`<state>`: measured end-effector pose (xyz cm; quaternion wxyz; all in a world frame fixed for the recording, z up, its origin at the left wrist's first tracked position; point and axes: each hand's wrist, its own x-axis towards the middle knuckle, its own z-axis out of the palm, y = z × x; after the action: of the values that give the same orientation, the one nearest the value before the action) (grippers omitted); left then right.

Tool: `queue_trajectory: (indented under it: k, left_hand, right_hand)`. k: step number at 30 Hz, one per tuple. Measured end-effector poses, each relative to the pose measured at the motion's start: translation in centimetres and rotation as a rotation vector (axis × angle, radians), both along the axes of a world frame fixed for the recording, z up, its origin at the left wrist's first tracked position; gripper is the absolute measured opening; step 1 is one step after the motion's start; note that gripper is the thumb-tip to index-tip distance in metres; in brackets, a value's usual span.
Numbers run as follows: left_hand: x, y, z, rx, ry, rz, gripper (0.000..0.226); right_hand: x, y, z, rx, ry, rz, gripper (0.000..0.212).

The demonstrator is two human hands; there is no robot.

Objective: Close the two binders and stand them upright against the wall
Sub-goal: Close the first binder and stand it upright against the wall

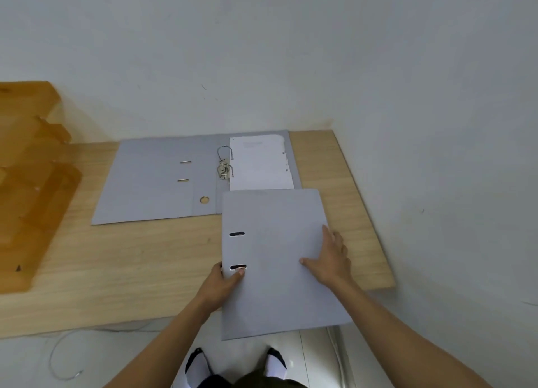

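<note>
A grey binder [273,242] lies closed near the front edge of the wooden table [131,259], its near end hanging over the edge. My left hand [224,285] grips its spine side, thumb on the cover by the lower slot. My right hand [332,256] holds the opposite edge, thumb on top and fingers around the side. Behind it a second grey binder [157,180] lies open flat, with its metal ring mechanism [224,163] and white punched sheets [259,163] showing. The white wall [262,52] rises right behind the table.
An orange-brown tiered letter tray [29,183] stands at the table's left. A side wall [451,154] borders the table's right edge. A thin cable [58,358] lies on the pale floor below, and my socked feet [233,367] show under the table front.
</note>
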<state>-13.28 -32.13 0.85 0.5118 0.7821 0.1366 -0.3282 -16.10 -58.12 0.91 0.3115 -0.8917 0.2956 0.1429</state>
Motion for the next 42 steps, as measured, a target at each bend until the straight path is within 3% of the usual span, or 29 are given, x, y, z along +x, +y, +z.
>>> queue_trajectory:
  k: [6,13,23,27,30,32,38,42]
  left_hand:
    - [-0.2,-0.1,-1.1,0.030,-0.033,0.020,0.077]
    - [-0.9,-1.3,-0.1,0.050,-0.009,-0.002,0.070]
    - [0.0,-1.3,-1.6,-0.129,0.104,0.244,0.077]
    - [0.8,-2.3,0.9,-0.247,0.214,0.398,0.037]
    - [2.0,-2.1,1.2,-0.277,0.294,0.485,0.066]
    - [2.8,-2.3,2.1,-0.356,0.331,0.415,0.080]
    - [4.9,-6.5,5.8,-0.683,0.395,0.052,0.055]
    - [7.0,-8.6,8.1,-0.712,0.367,-0.154,0.046]
  right_hand:
    - [0.0,2.0,-1.8,0.012,0.141,0.300,0.089]
    - [-0.6,1.5,-3.7,0.107,0.245,0.354,0.094]
    - [0.3,3.1,-3.5,0.234,0.256,0.238,0.091]
    - [0.1,4.2,-3.0,0.316,0.235,0.162,0.083]
    - [0.2,5.0,-1.9,0.340,0.194,0.064,0.076]
    - [1.0,5.5,-0.6,0.349,0.163,-0.021,0.072]
    - [3.1,5.5,3.1,0.411,-0.061,-0.196,0.071]
    - [4.0,4.2,3.9,0.554,-0.260,-0.361,0.083]
